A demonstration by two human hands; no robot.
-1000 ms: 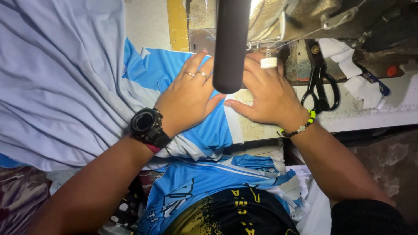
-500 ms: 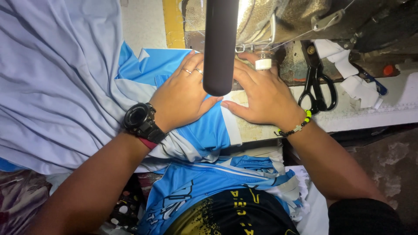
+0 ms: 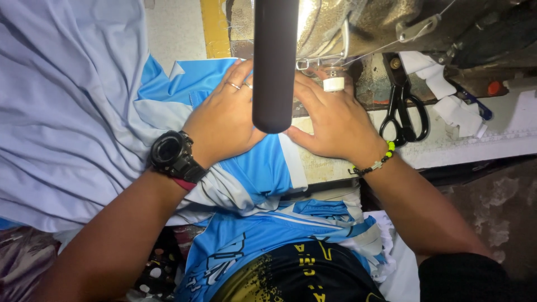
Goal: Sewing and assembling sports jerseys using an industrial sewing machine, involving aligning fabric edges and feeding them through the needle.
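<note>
My left hand (image 3: pixel 224 120) lies flat, fingers spread, on blue and white fabric (image 3: pixel 257 168) on the sewing machine bed. It wears rings and a black wristwatch (image 3: pixel 170 154). My right hand (image 3: pixel 333 120) presses flat beside it, close to the needle area, with a white thimble (image 3: pixel 334 84) on one finger and a bead bracelet on the wrist. A dark cylinder (image 3: pixel 274 61) hangs in front of the camera and hides where the two hands meet. Neither hand grips anything.
Black scissors (image 3: pixel 404 109) lie right of my right hand on the machine table (image 3: pixel 481 142). White fabric scraps (image 3: pixel 447 95) sit beyond them. A big pale lilac cloth (image 3: pixel 61 112) is heaped on the left. More blue fabric (image 3: pixel 263 246) rests in my lap.
Both hands have slid slightly forward with the fabric toward the needle. The view has shifted a little to the left.
</note>
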